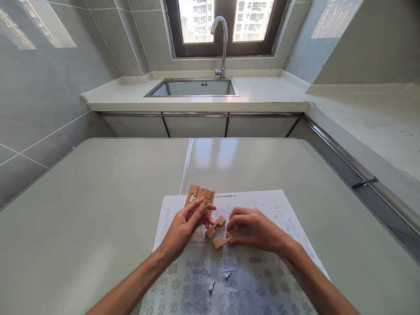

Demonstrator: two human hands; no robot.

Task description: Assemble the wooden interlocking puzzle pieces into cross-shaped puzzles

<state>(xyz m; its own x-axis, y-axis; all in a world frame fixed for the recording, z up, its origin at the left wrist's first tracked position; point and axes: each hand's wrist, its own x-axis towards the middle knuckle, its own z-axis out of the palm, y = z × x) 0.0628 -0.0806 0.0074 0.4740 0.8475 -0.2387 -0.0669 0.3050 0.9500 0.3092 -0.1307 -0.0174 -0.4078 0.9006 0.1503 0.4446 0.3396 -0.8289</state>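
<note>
My left hand (185,224) pinches a small wooden puzzle piece (206,201) between thumb and fingers. Just behind it lies a flat wooden block set (193,190) with a cut-out slot, at the paper's top edge; my fingers partly cover it. My right hand (254,229) is closed on one end of a notched wooden puzzle piece (220,242), low over the paper. Between the hands, another notched wooden piece (215,227) rests at a slant, close to the fingertips of both.
A large printed sheet (243,273) with rows of small diagrams lies under the hands, with two small torn spots near its middle. The pale folding table (108,218) has a seam down it. Beyond stand a counter (262,89), a sink (193,89) and a tap (224,48).
</note>
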